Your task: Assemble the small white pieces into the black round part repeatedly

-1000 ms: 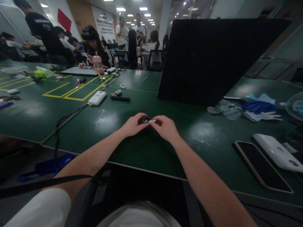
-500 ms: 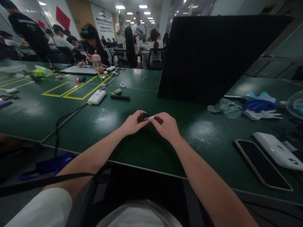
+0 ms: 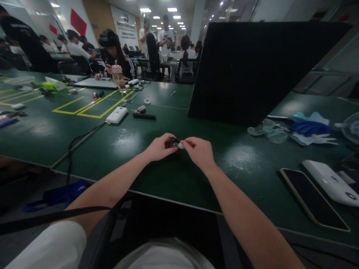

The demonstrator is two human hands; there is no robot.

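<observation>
Head view, black panel: a big flat matte black panel stands tilted on the green table, blocking my sight of much of the far side and the room behind it.
Left hand: left hand, on the wearer's side of the panel by its lower left corner, curls thumb and fingers around a small dark part.
Right hand: right hand, in front of the panel's lower edge, pinches a small pale piece with thumb and forefinger; the fingertips hide some of it.
Small parts: dark part and pale piece meet between the hands, nearer the wearer than the panel; one is dark with a roundish detail, the other smooth and whitish. Finer shape is too small to make out.
Left of the panel: a slim black bar with a greyish piece beside it, a pale ring, a thin pen-like stick; farther left, a rounded glossy white box and strips of yellow tape.
Beyond, left of the panel: a clear bottle with a pinkish top, and a seated co-worker in striped black sleeves.
Right of the panel: translucent rounded blades, crumpled blue cloth, a limp white glove, a wire-caged fan.
Nearer than the panel, to its right: a dark-screened phone lying flat beside a smooth white case.
Table: hard, green and shiny, with blurred glare patches in front of the panel.
</observation>
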